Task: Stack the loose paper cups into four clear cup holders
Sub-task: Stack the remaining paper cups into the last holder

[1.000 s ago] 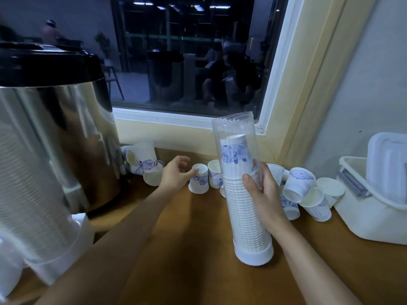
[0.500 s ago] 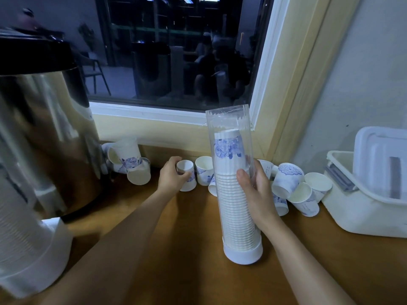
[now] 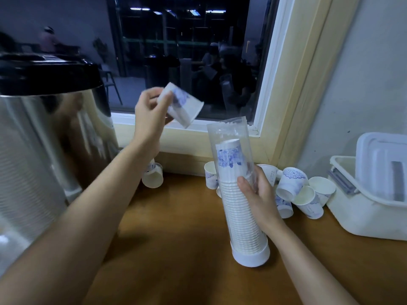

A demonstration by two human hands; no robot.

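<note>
A clear cup holder (image 3: 233, 137) with a white base stands upright on the wooden counter (image 3: 180, 249), filled with a stack of white cups with blue print. My right hand (image 3: 255, 194) grips the holder at mid height. My left hand (image 3: 149, 113) holds one paper cup (image 3: 185, 107) raised and tilted, up and to the left of the holder's open top. Several loose cups (image 3: 293, 183) lie in a heap right of the holder. One more loose cup (image 3: 210, 176) stands behind it, and another cup (image 3: 153, 178) lies under my left forearm.
A large steel urn (image 3: 44, 137) with a black lid fills the left side. A cream plastic bin (image 3: 365, 199) with a lid inside stands at the right. A dark window and its pale frame (image 3: 284, 84) run along the back wall.
My left hand took a cup from the counter by the wall and lifted it up toward the holder's top. My right hand has kept its grip on the holder.
</note>
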